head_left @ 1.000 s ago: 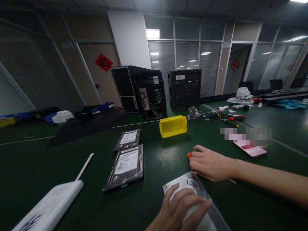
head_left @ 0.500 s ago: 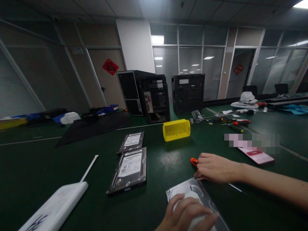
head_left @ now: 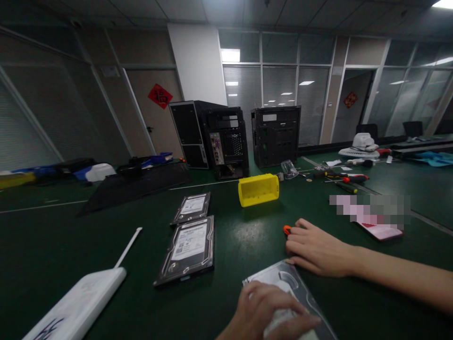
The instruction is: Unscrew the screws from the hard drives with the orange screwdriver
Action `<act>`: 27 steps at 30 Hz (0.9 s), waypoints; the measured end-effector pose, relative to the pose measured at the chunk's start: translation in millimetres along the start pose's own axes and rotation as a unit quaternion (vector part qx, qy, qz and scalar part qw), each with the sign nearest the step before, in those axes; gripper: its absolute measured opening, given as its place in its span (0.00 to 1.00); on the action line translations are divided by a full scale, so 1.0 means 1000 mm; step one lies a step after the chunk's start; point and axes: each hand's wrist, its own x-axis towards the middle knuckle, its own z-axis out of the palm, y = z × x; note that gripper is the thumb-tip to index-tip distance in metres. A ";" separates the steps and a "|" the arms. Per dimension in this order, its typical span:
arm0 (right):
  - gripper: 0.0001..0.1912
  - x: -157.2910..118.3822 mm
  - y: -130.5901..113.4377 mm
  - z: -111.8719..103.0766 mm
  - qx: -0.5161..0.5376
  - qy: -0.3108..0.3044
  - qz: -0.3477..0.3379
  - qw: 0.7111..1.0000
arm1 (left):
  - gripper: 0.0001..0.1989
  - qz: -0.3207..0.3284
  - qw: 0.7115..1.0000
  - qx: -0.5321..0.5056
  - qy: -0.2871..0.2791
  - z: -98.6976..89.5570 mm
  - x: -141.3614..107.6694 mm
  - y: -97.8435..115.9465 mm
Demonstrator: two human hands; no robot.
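A silvery hard drive (head_left: 307, 302) lies on the green table at the lower middle. Across its near part rests my left hand (head_left: 269, 309), its fingers spread and bent over a whitish round area, with nothing seen gripped. My right hand (head_left: 318, 248) lies at the drive's far right corner, fingers spread, thumb touching the corner. From beneath its fingertips shows the orange end of a tool (head_left: 287, 230); the rest of it is covered. Two other hard drives with white labels, a nearer one (head_left: 191, 245) and a farther one (head_left: 193, 207), lie to the left.
A yellow bin (head_left: 258, 190) stands on its side beyond the drives. Black computer cases (head_left: 278, 137) stand behind it. Screwdrivers (head_left: 354, 178) and a pink phone-like item (head_left: 384, 231) lie at right. A white box (head_left: 76, 302) is at lower left.
My right hand's fingers have opened and spread; the thin shaft seen under my wrist before no longer shows. My left hand has shifted slightly left on the drive. The view has moved a little.
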 end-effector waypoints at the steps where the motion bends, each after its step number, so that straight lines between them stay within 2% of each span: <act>1: 0.13 0.002 0.001 0.000 -0.016 -0.008 -0.017 1.000 | 0.25 -0.019 0.999 -0.017 -0.024 -0.013 0.001 -0.007; 2: 0.12 0.003 0.001 -0.001 -0.031 -0.016 -0.036 0.999 | 0.23 -0.048 0.997 -0.031 -0.052 -0.028 0.000 -0.017; 3: 0.11 0.005 0.002 -0.003 -0.042 -0.022 -0.053 0.997 | 0.21 -0.122 0.990 -0.026 -0.070 -0.043 -0.001 -0.027; 4: 0.11 0.007 0.002 -0.004 -0.049 -0.029 -0.068 0.996 | 0.15 -0.152 0.985 -0.020 -0.084 -0.058 -0.004 -0.039; 5: 0.10 0.008 0.003 -0.005 -0.051 -0.034 -0.079 0.995 | 0.11 -0.170 0.981 -0.010 -0.094 -0.071 -0.008 -0.051; 7: 0.10 0.010 0.003 -0.007 -0.047 -0.040 -0.089 0.994 | 0.11 -0.185 0.975 0.006 -0.125 -0.091 -0.020 -0.072; 9: 0.12 0.012 0.004 -0.007 -0.038 -0.042 -0.085 0.995 | 0.08 -0.194 0.969 0.000 -0.152 -0.102 -0.032 -0.086; 13: 0.14 0.015 0.004 -0.006 -0.022 -0.043 -0.079 0.996 | 0.07 -0.195 0.964 -0.019 -0.181 -0.101 -0.045 -0.092; 18: 0.14 0.018 0.005 -0.010 -0.035 -0.038 -0.107 0.993 | 0.07 -0.181 0.971 -0.029 -0.153 -0.095 -0.043 -0.096; 24: 0.13 0.022 0.007 -0.014 -0.095 -0.036 -0.154 0.983 | 0.07 -0.143 0.976 0.054 -0.154 -0.086 -0.038 -0.102; 27: 0.13 0.024 0.009 -0.014 -0.110 -0.039 -0.177 0.977 | 0.07 -0.161 0.974 0.073 -0.140 -0.083 -0.036 -0.102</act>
